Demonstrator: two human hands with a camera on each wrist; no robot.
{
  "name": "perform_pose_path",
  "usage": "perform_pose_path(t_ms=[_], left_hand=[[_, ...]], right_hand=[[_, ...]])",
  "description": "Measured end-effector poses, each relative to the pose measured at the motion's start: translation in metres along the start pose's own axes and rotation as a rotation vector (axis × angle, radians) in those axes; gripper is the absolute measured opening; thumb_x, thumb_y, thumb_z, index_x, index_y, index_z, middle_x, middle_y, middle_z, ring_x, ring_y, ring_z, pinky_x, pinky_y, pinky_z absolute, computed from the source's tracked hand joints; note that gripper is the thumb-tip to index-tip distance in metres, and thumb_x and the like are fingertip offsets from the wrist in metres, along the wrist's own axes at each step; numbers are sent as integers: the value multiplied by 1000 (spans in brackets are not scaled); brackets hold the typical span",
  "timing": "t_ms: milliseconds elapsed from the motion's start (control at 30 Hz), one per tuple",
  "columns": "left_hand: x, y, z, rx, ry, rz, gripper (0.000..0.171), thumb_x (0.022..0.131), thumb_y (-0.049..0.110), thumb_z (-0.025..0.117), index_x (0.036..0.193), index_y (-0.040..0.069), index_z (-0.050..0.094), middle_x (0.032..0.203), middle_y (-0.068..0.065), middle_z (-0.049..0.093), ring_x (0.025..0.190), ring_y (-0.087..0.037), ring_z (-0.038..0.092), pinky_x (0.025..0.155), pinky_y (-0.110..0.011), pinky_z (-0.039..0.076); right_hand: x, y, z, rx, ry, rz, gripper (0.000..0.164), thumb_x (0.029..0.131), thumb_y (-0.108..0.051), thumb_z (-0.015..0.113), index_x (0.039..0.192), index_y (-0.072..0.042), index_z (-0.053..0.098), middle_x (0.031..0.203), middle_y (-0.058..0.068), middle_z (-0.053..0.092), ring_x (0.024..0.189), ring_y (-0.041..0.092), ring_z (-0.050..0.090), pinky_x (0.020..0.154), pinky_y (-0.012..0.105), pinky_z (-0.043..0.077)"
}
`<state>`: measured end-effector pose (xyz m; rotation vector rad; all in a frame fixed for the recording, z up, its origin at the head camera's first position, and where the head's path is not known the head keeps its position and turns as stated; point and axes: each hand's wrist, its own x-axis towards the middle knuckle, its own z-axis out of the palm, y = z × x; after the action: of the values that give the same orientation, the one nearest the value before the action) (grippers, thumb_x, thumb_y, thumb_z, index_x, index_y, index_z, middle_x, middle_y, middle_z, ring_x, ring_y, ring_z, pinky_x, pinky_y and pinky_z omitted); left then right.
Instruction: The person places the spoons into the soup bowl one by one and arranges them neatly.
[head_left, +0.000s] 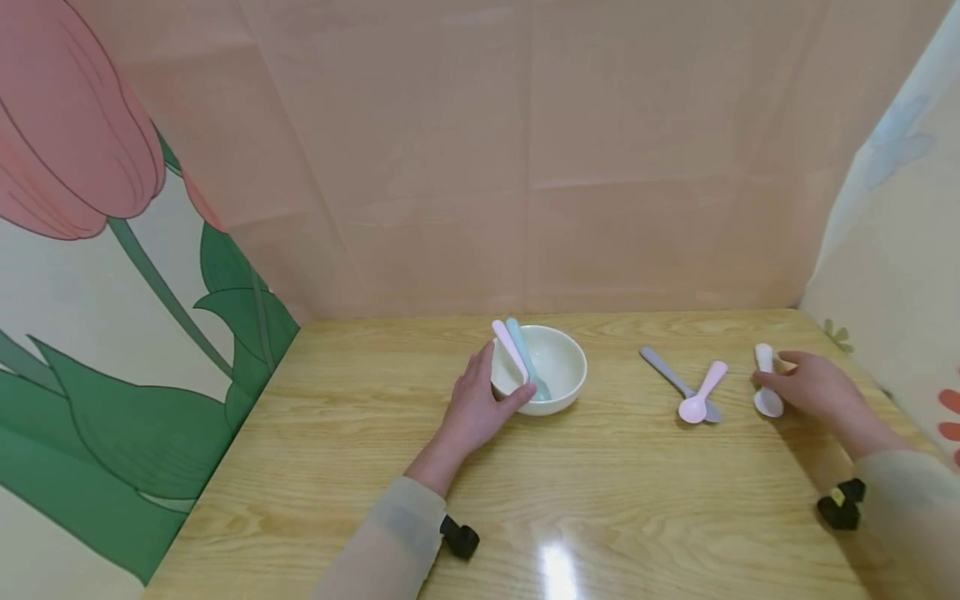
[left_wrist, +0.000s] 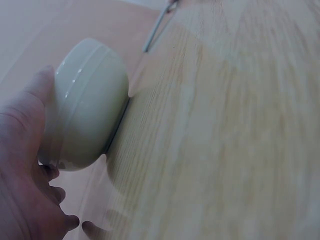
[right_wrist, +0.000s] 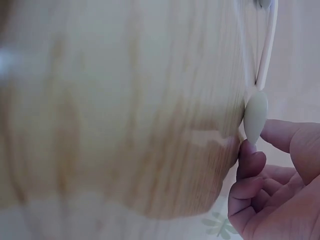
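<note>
A white bowl [head_left: 557, 407] stands on the table, with a pink-handled spoon [head_left: 511, 350] and a light blue spoon [head_left: 522, 348] leaning in it. My left hand [head_left: 476, 406] holds its left side, thumb along the near rim and fingers around the far side. The left wrist view shows that hand against the bowl's outer wall [left_wrist: 92, 110]. Far to the right, my right hand [head_left: 817, 385] pinches a white spoon [head_left: 768, 402] between thumb and finger. In the right wrist view the white spoon [right_wrist: 256, 116] sits at the fingertips, close to the tabletop.
Between the bowl and the right hand, a pink spoon [head_left: 693, 408] lies across a grey-handled utensil [head_left: 666, 367], whose far end is partly covered. The wooden table [head_left: 600, 500] meets a pinkish backdrop [head_left: 420, 208] behind and printed sheets at both sides.
</note>
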<state>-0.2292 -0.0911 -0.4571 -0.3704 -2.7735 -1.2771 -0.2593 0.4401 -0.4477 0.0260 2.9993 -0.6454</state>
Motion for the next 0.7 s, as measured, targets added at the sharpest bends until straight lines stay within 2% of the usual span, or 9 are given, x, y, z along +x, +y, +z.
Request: perform_pose_path(t_ms=[67, 300, 433, 533, 700], left_hand=[[0, 0, 0, 0, -4, -8, 107, 101, 69, 69, 178, 15, 17, 179, -11, 30, 160, -35, 36, 130, -58, 25], [0, -1, 0, -7, -2, -8, 107, 101, 70, 69, 178, 17, 18, 177, -10, 33, 157, -35, 39, 128, -59, 29], [1, -3, 2, -2, -4, -13, 108, 100, 73, 67, 178, 18, 17, 178, -9, 32, 157, -35, 39, 127, -59, 31], [1, -3, 2, -2, -8, -22, 109, 100, 74, 67, 179, 20, 16, 178, -7, 31, 158, -34, 38, 127, -59, 31], [1, -2, 2, -7, 0, -13, 107, 100, 73, 68, 178, 20, 18, 177, -8, 34, 157, -34, 39, 128, -59, 29]], right_hand=[[-1, -1, 0, 5, -1, 0, 87, 112, -44, 63, 148, 30, 35, 136, 51, 54, 121, 71, 53, 97, 77, 46], [-3, 3, 3, 38, 22, 3, 84, 111, -43, 65, 149, 26, 37, 133, 50, 58, 117, 68, 58, 90, 70, 51], [-4, 3, 3, 63, 65, 3, 81, 111, -42, 67, 151, 23, 38, 129, 49, 61, 109, 63, 65, 76, 53, 57], [-6, 0, 2, 80, 104, -14, 78, 111, -38, 68, 151, 22, 39, 124, 47, 64, 99, 55, 70, 67, 39, 55], [-9, -5, 0, 121, 126, -16, 77, 113, -38, 65, 157, 19, 37, 124, 46, 64, 92, 45, 71, 64, 35, 53]])
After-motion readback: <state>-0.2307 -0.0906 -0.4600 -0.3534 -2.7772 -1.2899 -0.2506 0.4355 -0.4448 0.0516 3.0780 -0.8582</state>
